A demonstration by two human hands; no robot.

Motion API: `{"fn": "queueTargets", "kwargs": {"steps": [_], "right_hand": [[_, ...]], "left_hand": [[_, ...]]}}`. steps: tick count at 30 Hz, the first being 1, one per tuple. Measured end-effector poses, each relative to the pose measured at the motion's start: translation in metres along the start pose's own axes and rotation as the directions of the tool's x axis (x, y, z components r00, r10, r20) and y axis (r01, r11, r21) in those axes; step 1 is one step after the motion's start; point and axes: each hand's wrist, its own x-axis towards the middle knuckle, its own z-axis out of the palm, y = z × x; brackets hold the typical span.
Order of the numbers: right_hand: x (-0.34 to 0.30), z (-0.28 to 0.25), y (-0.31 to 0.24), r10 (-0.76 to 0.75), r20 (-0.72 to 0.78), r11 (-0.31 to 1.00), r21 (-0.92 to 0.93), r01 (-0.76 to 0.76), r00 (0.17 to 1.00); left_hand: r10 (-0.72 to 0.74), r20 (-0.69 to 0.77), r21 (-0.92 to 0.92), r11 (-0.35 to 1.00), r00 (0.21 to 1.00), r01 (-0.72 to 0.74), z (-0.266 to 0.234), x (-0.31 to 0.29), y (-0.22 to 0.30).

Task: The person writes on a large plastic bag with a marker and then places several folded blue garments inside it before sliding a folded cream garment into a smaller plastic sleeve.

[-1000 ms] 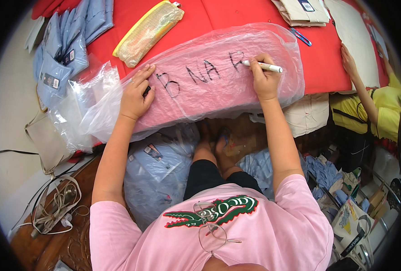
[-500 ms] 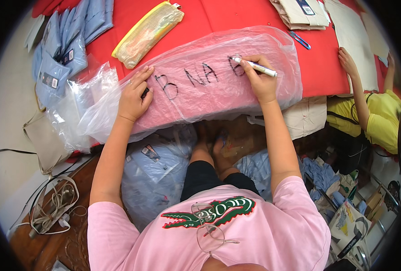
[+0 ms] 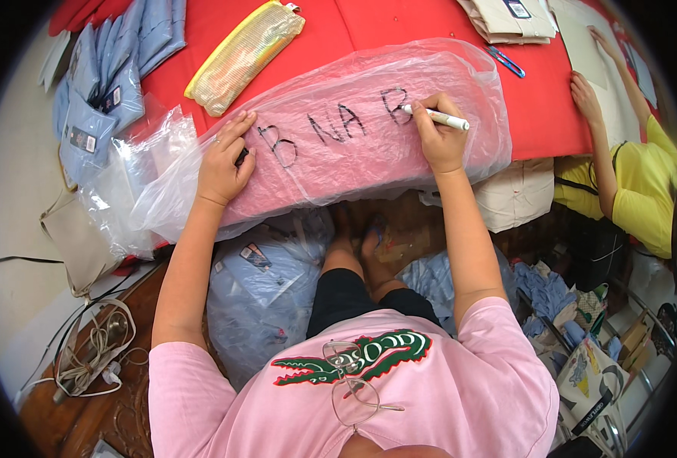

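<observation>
A large clear plastic bag lies flat over the red cloth, with big black handwritten letters across it. My right hand grips a white marker, its tip touching the bag at the rightmost letter. On the bag's left part rests my left hand, fingers together and pressing the film down. A small black piece, which looks like the marker's cap, is tucked between its thumb and fingers.
Bagged blue shirts pile at the left; a yellow mesh pouch lies beyond the bag. Blue thread snips and folded beige garments are at the far right. Another person in a yellow shirt handles beige cloth. Tangled cords lie lower left.
The marker tip has moved slightly right and down, and the last letter has gained strokes. My left hand stays on the bag. The other person's far hand has moved up onto the beige cloth.
</observation>
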Motion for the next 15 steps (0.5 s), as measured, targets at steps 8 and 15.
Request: {"fn": "queueTargets", "kwargs": {"steps": [8,15], "right_hand": [[0.020,-0.018,0.017,0.357,0.045,0.610,0.745,-0.270,0.933],[0.026,-0.053,-0.008,0.435,0.265,0.450,0.763,-0.463,0.860]], "left_hand": [[0.020,-0.028,-0.001,1.000,0.999,-0.020,-0.001,-0.006,-0.004],[0.044,-0.011,-0.027,0.999,0.999,-0.044,-0.002,-0.015,-0.004]]}}
